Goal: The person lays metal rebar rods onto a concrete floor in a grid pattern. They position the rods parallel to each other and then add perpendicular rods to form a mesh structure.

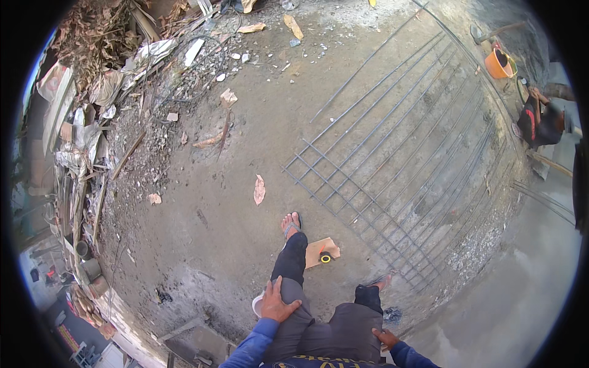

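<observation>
My left hand (280, 304) lies on my left thigh in grey trousers, fingers spread and holding nothing. Against the outer side of my right thigh rests my right hand (386, 338), its fingers stretched out and partly hidden. In front of my legs, a small round yellow-and-black object (326, 259) with an orange bit sits on a torn piece of cardboard (314, 253). Ahead and to the right, a grid of steel reinforcing bars (374, 199) lies flat on the ground, long rods crossed by shorter ones at the near left end. My right foot (383, 283) is beside its near corner.
Scrap wood, rubble and dry leaves (92, 37) pile along the left. A person (540, 122) crouches at the far right near an orange bucket (500, 64). A dry leaf (259, 189) lies ahead of my left foot; a white container (257, 305) shows beside my left knee.
</observation>
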A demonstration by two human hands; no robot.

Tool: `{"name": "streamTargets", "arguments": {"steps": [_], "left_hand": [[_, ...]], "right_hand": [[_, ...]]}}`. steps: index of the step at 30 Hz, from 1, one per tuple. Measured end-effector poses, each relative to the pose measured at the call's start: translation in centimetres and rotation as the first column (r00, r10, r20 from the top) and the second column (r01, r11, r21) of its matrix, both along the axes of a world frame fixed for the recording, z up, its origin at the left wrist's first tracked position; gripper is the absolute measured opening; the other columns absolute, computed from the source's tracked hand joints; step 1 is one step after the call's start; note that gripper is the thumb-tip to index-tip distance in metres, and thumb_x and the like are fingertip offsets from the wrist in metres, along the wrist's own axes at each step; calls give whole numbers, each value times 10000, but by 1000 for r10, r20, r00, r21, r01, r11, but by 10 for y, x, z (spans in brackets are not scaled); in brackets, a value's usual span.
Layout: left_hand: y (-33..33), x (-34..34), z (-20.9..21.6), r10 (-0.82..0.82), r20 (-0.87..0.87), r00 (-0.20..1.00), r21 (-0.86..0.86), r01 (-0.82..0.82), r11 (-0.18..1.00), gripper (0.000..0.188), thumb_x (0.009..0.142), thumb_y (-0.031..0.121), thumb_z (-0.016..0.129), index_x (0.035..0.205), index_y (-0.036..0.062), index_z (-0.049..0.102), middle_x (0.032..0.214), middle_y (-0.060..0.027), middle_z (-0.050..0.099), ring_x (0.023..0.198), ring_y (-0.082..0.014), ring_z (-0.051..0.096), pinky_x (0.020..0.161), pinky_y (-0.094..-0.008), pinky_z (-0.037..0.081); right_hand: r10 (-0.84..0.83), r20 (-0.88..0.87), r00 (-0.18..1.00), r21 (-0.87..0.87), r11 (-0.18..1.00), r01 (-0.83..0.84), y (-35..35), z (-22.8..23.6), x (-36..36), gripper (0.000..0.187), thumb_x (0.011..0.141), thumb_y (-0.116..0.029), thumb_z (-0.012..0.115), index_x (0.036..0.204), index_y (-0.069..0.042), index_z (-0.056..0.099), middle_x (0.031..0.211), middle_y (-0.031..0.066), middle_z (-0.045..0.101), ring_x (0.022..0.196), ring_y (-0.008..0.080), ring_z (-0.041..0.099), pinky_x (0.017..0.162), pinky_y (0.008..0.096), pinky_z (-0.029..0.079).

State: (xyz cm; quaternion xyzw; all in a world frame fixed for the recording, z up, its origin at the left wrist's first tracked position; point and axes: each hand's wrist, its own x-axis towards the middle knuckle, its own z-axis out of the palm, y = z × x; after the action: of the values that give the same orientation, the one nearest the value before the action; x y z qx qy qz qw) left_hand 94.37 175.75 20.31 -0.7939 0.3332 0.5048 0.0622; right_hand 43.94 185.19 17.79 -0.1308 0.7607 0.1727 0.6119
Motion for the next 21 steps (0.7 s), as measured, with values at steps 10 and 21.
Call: {"name": "streamTargets", "arguments": {"steps": [10,21], "left_hand": [[-8,143,16,-163,-294,942,124,206,971,696,856,602,658,1373,136,636,1388,-198,612,1328,-383,542,1127,-438,417],[-216,357,2,-415,-85,906,310,420,853,510,879,478,660,1246,130,725,1144,-193,737,1103,-321,707,1000,-400,524]], "right_hand": [[136,349,927,-265,963,-41,-323,159,284,757,893,-470,723,1517,-123,472,1379,199,605,1264,266,586,1042,359,478],[-276,468,839,-24,946,325,-487,125,403,859,938,-746,489,1401,-28,582,1283,170,673,1165,238,661,957,346,530]]}}
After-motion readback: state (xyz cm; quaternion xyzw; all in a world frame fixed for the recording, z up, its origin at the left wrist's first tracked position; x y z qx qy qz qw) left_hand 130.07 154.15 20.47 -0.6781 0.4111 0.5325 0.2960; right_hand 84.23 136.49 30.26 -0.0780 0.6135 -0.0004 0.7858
